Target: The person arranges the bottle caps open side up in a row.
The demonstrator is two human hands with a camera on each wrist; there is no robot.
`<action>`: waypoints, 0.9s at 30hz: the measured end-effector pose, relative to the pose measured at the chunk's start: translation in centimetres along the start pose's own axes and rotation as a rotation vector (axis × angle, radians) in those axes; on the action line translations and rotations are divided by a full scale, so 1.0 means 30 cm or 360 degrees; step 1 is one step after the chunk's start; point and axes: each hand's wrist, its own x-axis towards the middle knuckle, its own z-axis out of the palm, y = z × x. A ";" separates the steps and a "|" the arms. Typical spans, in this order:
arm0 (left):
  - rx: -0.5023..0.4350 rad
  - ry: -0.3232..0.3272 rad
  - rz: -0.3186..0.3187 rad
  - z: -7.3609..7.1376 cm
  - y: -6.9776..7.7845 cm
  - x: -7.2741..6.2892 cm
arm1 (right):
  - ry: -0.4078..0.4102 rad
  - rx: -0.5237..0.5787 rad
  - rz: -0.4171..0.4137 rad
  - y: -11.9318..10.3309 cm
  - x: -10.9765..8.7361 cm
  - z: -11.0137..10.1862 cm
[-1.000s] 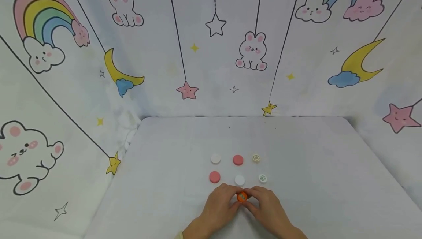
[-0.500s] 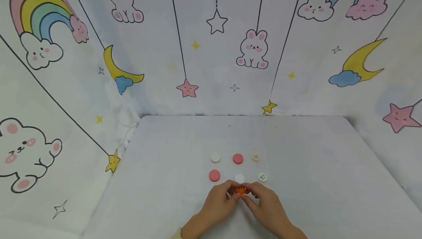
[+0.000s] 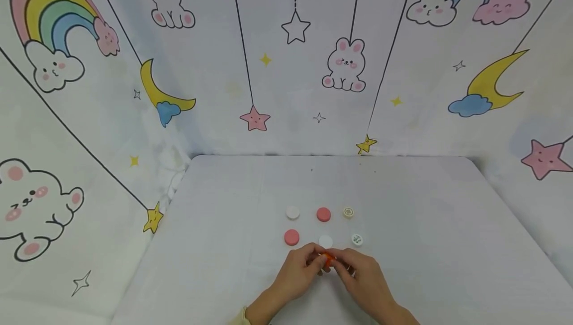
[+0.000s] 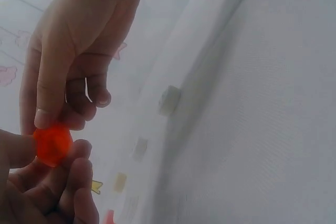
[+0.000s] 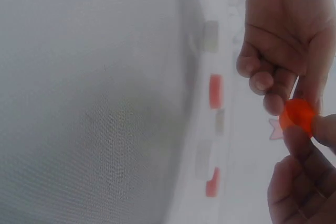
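Observation:
A small round orange cap sits between both hands near the front of the table. My left hand pinches it between thumb and fingertips from the left. From the right, my right hand pinches it too. In the left wrist view the orange cap looks translucent and is held up above the white surface. The right wrist view shows the orange cap where the fingertips of both hands meet. Just beyond the hands lies a white round cap, its near edge close to the fingers.
More flat round caps lie in two rows: a red one and a green-patterned white one in front; a white one, another red one and a cream one behind. A cartoon-printed cloth surrounds the white table.
The orange cap has turned in the fingers from its patterned face toward the head camera to a tilted, edge-on pose. Both hands have shifted slightly up the view. The other caps keep their layout.

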 end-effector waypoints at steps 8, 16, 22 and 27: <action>0.0001 0.0054 0.0014 0.000 0.001 -0.001 | 0.0014 -0.0069 -0.0052 0.008 -0.001 0.009; 0.0001 0.0009 0.0004 0.001 0.002 -0.002 | -0.0015 -0.0157 0.0036 0.009 -0.001 0.012; 0.0032 -0.0040 0.0059 -0.003 0.000 -0.001 | 0.0005 -0.0192 -0.0007 0.016 0.000 0.007; 0.0132 -0.0053 0.0061 -0.008 -0.004 0.004 | 0.0006 -0.0179 -0.0082 0.027 0.003 0.005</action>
